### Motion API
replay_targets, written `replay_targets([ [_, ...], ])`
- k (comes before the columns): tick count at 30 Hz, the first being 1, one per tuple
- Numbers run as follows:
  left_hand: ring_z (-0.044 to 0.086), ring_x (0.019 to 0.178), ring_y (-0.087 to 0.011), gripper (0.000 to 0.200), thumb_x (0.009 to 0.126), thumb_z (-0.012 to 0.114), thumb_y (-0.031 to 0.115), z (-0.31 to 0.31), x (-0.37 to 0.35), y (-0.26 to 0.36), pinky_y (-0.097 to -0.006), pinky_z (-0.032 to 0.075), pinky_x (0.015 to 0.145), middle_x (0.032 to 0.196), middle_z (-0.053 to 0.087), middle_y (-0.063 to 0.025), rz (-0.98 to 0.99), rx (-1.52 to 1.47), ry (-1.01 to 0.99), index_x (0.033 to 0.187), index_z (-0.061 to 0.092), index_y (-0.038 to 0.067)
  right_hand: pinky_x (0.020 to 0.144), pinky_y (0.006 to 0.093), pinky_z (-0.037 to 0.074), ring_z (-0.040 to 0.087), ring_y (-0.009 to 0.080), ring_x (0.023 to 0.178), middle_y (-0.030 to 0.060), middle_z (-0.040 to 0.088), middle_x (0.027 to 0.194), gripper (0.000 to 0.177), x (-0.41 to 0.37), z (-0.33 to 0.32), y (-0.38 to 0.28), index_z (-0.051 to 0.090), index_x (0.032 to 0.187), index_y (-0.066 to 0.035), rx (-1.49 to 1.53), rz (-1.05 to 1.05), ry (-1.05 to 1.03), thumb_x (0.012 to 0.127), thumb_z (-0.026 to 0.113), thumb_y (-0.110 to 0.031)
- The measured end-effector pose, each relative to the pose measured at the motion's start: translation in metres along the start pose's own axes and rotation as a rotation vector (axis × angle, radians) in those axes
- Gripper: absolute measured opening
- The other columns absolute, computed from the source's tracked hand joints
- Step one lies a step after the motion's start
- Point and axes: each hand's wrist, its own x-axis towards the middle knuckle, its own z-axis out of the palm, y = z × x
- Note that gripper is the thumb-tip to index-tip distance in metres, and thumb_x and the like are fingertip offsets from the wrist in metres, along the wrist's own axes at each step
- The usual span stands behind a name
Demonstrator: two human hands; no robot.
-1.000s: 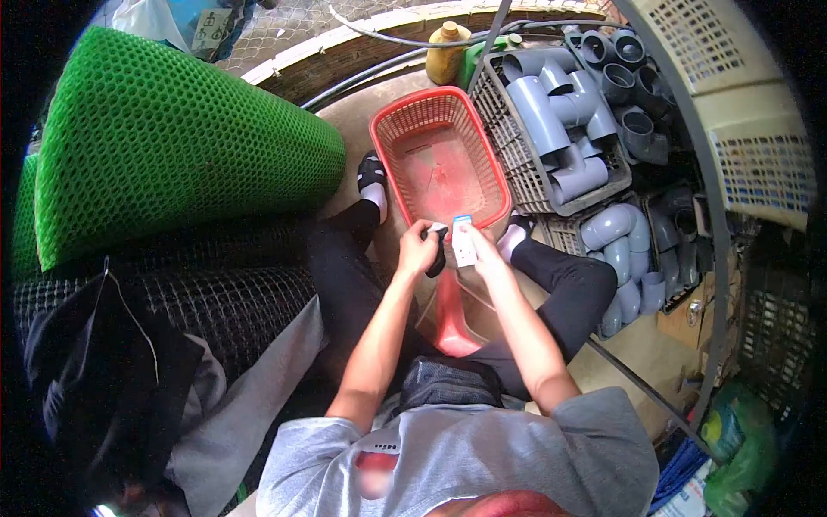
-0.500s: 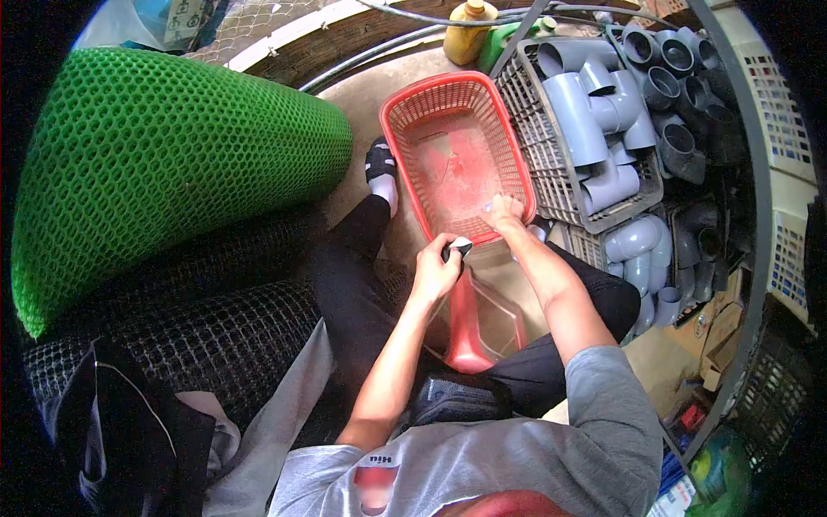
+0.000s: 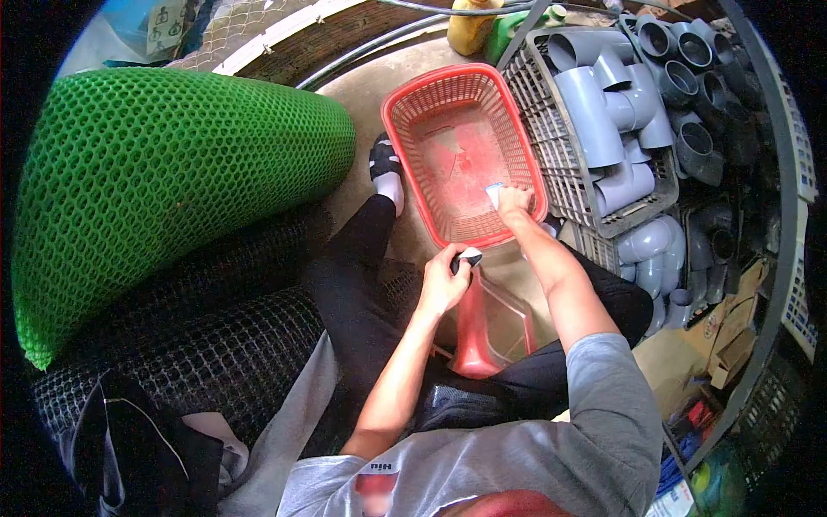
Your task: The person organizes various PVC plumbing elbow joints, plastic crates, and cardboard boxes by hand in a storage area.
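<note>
A red plastic basket (image 3: 397, 177) lies on the floor between my legs, with scraps of dirt on its bottom. My right hand (image 3: 515, 202) reaches over its near right rim, fingers closed on a small white-and-blue piece (image 3: 494, 195) whose kind I cannot make out. Just outside the near rim, my left hand (image 3: 443, 277) is closed round a small black-and-white object (image 3: 467, 258), mostly hidden by the fingers. Below the hands, a red plastic stool (image 3: 475, 345) shows between my thighs.
A large roll of green plastic mesh (image 3: 189, 189) lies to the left, above black mesh rolls (image 3: 198, 336). Grey crates (image 3: 551, 129) of grey pipe fittings (image 3: 590, 116) stand close on the right. Yellow (image 3: 472, 30) and green (image 3: 517, 30) jugs stand behind the basket.
My right hand has turned slightly inside the basket, and more of the white-and-blue piece shows. My left hand keeps its hold near the rim. The whole view has shifted a little.
</note>
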Motion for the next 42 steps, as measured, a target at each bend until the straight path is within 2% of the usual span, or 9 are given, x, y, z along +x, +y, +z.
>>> replay_targets([
  [7,0.074,0.088,-0.0262,0.022,0.092,0.061,0.009,0.002,0.003,0.002,-0.037,0.056,0.082,0.093,0.074,-0.0182,0.014,0.029,-0.005,0.111,0.071,0.004,0.099,0.0582,0.042,0.065,0.0325,0.122,0.0083,0.075,0.121,0.025,-0.012,0.005,-0.001,0.079,0.114,-0.018,0.056,0.035,-0.002,0.094,0.065,-0.023],
  [12,0.069,0.093,-0.0158,0.022,0.098,0.065,0.014,0.011,0.007,-0.015,-0.0327,0.054,0.087,0.099,0.076,-0.0101,0.093,-0.088,0.073,0.115,0.071,0.002,0.103,0.0662,0.044,0.063,0.0346,0.123,0.0124,0.07,0.13,0.047,-0.082,-0.03,0.001,0.064,0.136,-0.012,0.17,-0.388,-0.159,0.091,0.072,-0.022],
  [14,0.066,0.095,-0.0133,0.017,0.098,0.066,0.012,0.006,0.002,0.014,-0.0301,0.052,0.089,0.101,0.075,-0.0053,0.0,-0.188,0.05,0.11,0.073,0.003,0.093,0.0434,0.055,0.066,0.0218,0.115,0.0126,0.072,0.126,0.039,-0.09,0.018,0.001,0.073,0.126,-0.015,1.022,-0.765,-0.109,0.087,0.073,-0.016],
  [16,0.064,0.092,-0.0116,0.014,0.099,0.063,0.011,0.011,0.012,-0.006,-0.0285,0.051,0.087,0.098,0.073,-0.0029,0.081,-0.218,0.032,0.106,0.073,0.004,0.089,0.0366,0.057,0.063,0.0155,0.114,0.0058,0.068,0.125,0.055,-0.176,-0.064,0.017,0.061,0.142,-0.015,1.638,-0.698,-0.576,0.087,0.069,-0.01],
  [18,0.063,0.089,-0.0098,0.013,0.1,0.062,0.009,0.011,0.005,0.015,-0.027,0.051,0.083,0.095,0.072,-0.0009,0.12,-0.286,-0.028,0.103,0.072,0.004,0.09,0.0357,0.057,0.064,0.0147,0.113,-0.0002,0.063,0.128,0.069,-0.22,-0.087,0.026,0.047,0.154,-0.018,1.767,-0.616,-0.557,0.088,0.067,-0.011],
  [26,0.064,0.089,-0.0094,0.017,0.101,0.069,0.016,0.034,-0.061,0.123,-0.0287,0.053,0.082,0.094,0.074,-0.0022,0.536,-0.037,-0.145,0.108,0.074,0.001,0.09,0.0277,0.053,0.061,0.0089,0.109,-0.0006,0.061,0.125,0.054,-0.359,-0.106,0.103,0.048,0.149,-0.008,2.044,-0.6,-0.089,0.105,0.064,-0.034],
  [34,0.07,0.106,-0.0234,0.022,0.096,0.072,0.021,0.07,-0.112,0.235,-0.0374,0.053,0.096,0.106,0.074,-0.0127,0.921,0.161,-0.449,0.108,0.074,0.002,0.097,0.0323,0.051,0.058,0.0119,0.119,0.0016,0.059,0.128,0.045,-0.415,-0.112,0.123,0.049,0.146,-0.007,2.167,-0.543,0.51,0.104,0.058,-0.02],
  [38,0.071,0.106,-0.0297,0.023,0.09,0.072,0.018,0.074,-0.13,0.349,-0.0378,0.053,0.099,0.105,0.075,-0.0145,1.191,0.127,-0.358,0.108,0.074,0.002,0.102,0.0364,0.051,0.061,0.0167,0.121,0.0038,0.062,0.128,0.044,-0.44,-0.132,0.144,0.052,0.14,-0.008,2.619,-0.675,0.239,0.098,0.062,-0.013],
  [42,0.074,0.101,-0.031,0.025,0.087,0.074,0.019,0.062,-0.171,0.502,-0.0404,0.056,0.091,0.103,0.075,-0.0147,1.484,0.167,0.027,0.107,0.075,0.004,0.092,0.0359,0.06,0.067,0.0198,0.114,0.0091,0.064,0.126,0.042,-0.485,-0.149,0.158,0.052,0.14,-0.004,2.581,-0.695,0.503,0.099,0.058,-0.006],
])
